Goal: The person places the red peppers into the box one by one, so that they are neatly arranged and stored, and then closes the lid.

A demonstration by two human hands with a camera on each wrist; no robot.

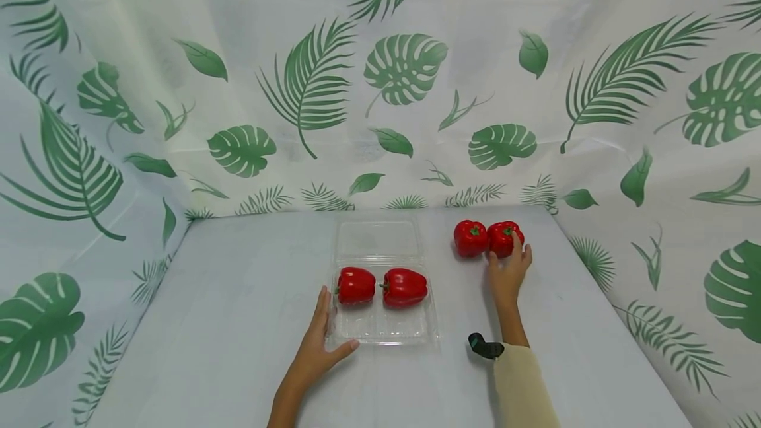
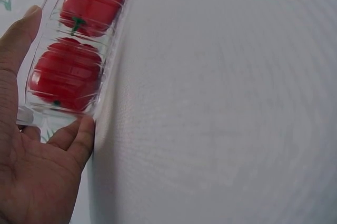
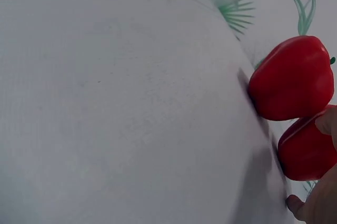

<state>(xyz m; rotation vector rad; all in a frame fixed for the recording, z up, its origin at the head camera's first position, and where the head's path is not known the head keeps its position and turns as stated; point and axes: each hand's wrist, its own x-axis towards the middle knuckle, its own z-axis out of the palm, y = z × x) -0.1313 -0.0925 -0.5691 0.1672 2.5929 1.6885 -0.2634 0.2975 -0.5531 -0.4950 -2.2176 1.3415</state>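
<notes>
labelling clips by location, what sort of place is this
Probably a staged recording booth, not a working kitchen: leaf-print sheeting hangs on three sides of a plain white table, which holds a clear plastic container and four red bell peppers.

White table bears open clear container and, seemingly, two red peppers.
</notes>
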